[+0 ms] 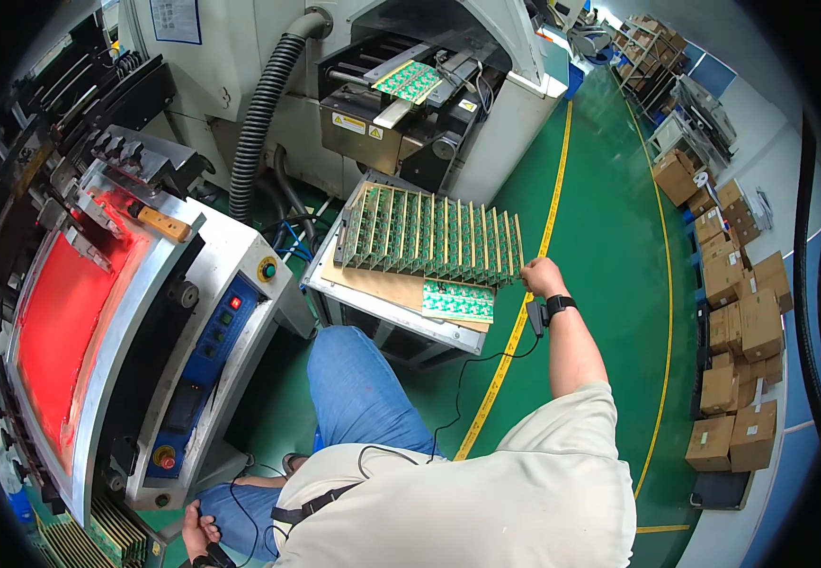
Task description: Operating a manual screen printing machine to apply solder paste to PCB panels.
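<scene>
Under my feed spreads a green floor. A white machine stands across the far side, its corrugated hose curving down the front. To my left sits a screen printer, its framed surface covered in red. Ahead, a low desk carries the row of circuit boards, standing on edge side by side like fins and filling most of the top. More boards stand packed at the lower left, near my left hand. A green-and-white circuit panel lies flat on the desk, just in front of the row. A wooden-handled tool rests at the printer's upper edge.

My right hand is at the row's right end, thumb and fingers pinching the near corner of the endmost board. My left hand hangs beside the knee, fingers loosely curled, nothing visible in it. A black band circles the right wrist.
</scene>
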Motion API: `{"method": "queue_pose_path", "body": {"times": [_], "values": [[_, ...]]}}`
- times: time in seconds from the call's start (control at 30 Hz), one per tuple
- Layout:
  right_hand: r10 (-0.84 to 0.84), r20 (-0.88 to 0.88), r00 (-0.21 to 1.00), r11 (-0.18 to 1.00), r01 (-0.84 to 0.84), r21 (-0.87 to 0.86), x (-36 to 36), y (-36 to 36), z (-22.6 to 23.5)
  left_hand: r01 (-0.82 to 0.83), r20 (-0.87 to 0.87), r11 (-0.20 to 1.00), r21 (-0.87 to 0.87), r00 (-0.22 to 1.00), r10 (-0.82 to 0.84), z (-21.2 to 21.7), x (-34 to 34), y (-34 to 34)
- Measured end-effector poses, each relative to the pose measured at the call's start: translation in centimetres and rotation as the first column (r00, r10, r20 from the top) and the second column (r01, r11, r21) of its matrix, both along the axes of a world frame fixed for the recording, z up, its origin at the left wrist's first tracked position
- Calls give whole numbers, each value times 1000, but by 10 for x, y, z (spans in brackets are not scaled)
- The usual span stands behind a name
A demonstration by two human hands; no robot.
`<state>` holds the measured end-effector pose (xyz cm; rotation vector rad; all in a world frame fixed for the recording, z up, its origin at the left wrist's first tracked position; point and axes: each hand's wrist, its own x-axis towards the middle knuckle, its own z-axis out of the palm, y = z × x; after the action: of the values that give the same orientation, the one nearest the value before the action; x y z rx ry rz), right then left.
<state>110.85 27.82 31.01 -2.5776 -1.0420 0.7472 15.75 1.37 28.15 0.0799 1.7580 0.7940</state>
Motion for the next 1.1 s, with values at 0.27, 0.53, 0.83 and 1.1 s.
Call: {"method": "queue_pose_path", "body": {"times": [0.27,0.53,0.83,1.1], "values": [[-8,298,955,996,-19,86,-21,-18,35,-18,36,1000,11,999,18,-20,-19,-10],[394,-109,913,826,-299,477,-164,46,113,-66,88,998,26,994,63,-6,-16,-15],[618,-776,129,709,-518,478,-363,64,65,-37,67,973,230,997,22,46,54,15],[251,-959,129,748,-655,108,-439,70,-121,467,-738,880,90,624,-256,137,55,-20]]}}
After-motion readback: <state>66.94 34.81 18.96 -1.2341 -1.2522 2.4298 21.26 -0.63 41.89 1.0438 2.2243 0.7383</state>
